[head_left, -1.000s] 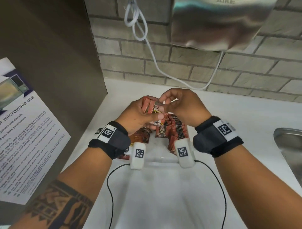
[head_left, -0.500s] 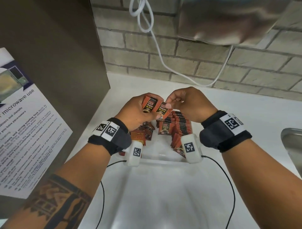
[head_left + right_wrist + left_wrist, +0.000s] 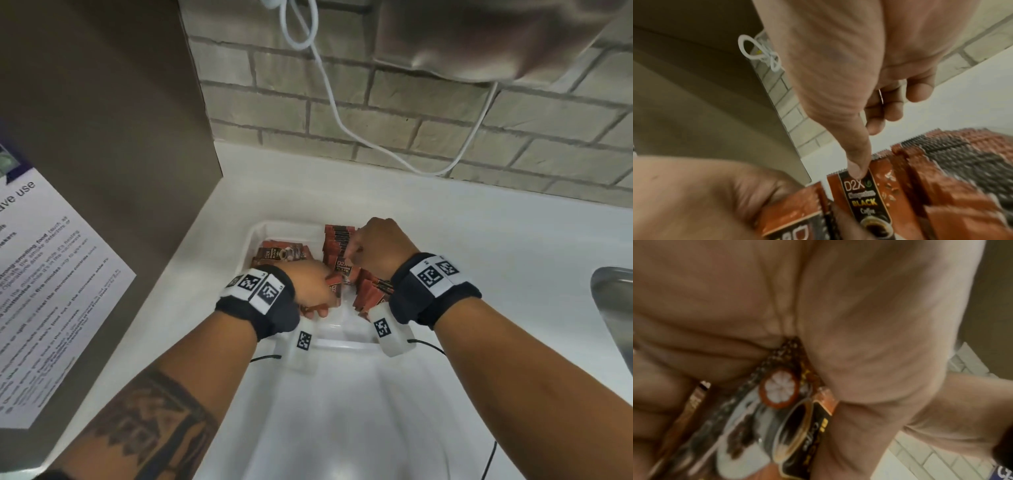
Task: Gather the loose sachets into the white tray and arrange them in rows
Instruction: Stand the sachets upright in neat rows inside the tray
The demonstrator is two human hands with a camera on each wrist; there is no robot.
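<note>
Risk: upright sachet row [image 3: 337,253] toppling inside white tray [image 3: 255,236].
Right hand [image 3: 380,246] thumb presses the front sachet [image 3: 865,196]; left hand [image 3: 308,284] fingers grip a bundle [image 3: 764,418]; a nudge could collapse the row.

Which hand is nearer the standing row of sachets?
Right. The right hand touches the standing row; the left hand is beside it, gripping loose sachets.

Filling most of the frame, the left hand [image 3: 838,313] grips coffee sachets [image 3: 777,418] at lower centre, pale tiles [image 3: 937,464] lower right.
</note>
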